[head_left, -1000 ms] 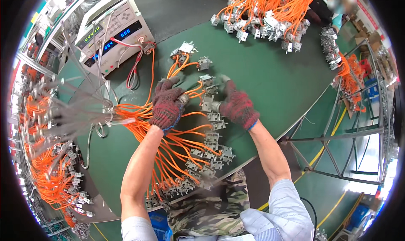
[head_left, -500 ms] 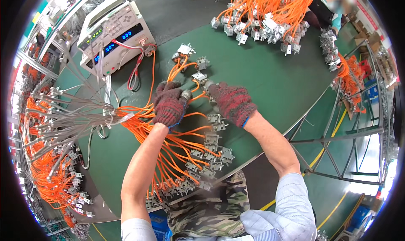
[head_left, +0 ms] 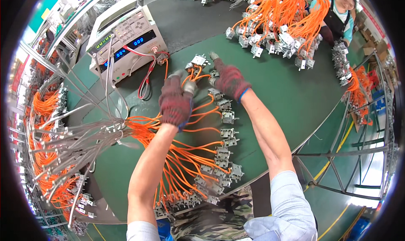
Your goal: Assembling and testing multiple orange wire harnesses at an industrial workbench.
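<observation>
Left hand [head_left: 175,101] in knit glove, fingers curled over small metal component [head_left: 190,88] with orange leads, pinching it just above green mat [head_left: 287,93]; right hand [head_left: 229,79] (gloved too) flat, fingers stretched toward second metal component [head_left: 198,60], touching loosely, whether it grips: cannot tell; both components lie near test instrument [head_left: 126,40] with blue displays; row of finished parts [head_left: 223,148] trails toward person along bundle of orange wires [head_left: 185,156]; heap of orange-wired parts [head_left: 282,21] far side.

Knit cloth gloves [head_left: 175,101], matt green tabletop [head_left: 287,93]
</observation>
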Motion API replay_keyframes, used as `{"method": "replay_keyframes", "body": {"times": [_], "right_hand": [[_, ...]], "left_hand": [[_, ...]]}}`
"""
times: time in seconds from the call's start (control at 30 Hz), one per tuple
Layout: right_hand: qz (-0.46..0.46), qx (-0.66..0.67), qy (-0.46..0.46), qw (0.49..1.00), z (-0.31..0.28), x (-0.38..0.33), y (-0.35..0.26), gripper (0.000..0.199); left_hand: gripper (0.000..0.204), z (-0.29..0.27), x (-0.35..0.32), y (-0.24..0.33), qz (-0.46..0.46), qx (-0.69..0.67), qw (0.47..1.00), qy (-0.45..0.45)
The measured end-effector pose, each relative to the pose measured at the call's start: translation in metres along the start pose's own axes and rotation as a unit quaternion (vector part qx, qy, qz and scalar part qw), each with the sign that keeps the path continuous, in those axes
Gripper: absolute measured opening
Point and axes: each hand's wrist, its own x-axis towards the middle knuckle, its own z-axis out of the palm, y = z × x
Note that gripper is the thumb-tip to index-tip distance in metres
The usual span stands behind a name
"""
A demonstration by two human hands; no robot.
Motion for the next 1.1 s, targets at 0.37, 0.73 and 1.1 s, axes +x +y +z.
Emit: {"method": "replay_keyframes", "body": {"times": [0.37,0.73,1.1], "right_hand": [[-0.036,-0.021,0.059,0.997,-0.025,-0.019,0.0,0.078],[-0.075,-0.025,0.0,0.997,-0.027,-0.013,-0.015,0.049],[0.004,-0.25,-0.181,0.951,-0.033,-0.004,-0.035,0.051]], "left_hand": [[0.043,0.014,0.032,-0.011,-0.136,-0.028,0.964,-0.227],[0.049,0.023,0.026,-0.029,-0.148,-0.095,0.975,-0.14],[0.044,0.043,0.06,-0.088,-0.104,0.207,0.97,0.074]]}}
